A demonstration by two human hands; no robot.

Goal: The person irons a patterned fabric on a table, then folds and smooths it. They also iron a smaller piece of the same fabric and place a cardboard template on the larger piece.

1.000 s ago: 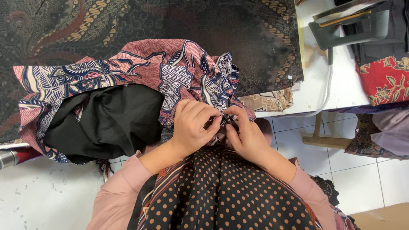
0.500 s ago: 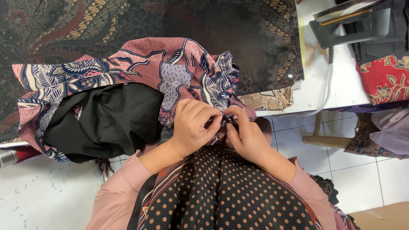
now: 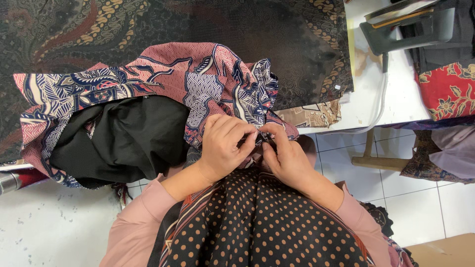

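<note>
- Both hands stay pinched together on one small spot of the patterned garment (image 3: 198, 84), just off the table's near edge; little has shifted over the last second, so the fine work there goes on.
- The left hand (image 3: 225, 146) curls its fingers over the cloth; the right hand (image 3: 284, 158) grips the same fold.
- The pink, navy and white garment lies bunched, its black lining (image 3: 123, 138) turned out, on a dark patterned cloth (image 3: 148, 24).
- An iron (image 3: 405, 29) rests at the table's far right corner.

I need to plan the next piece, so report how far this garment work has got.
Done: cannot tell. In hand: the left hand and right hand pinch one edge of the pink and navy patterned garment. Left: unclear; most of it lies bunched, its black lining exposed.
</note>
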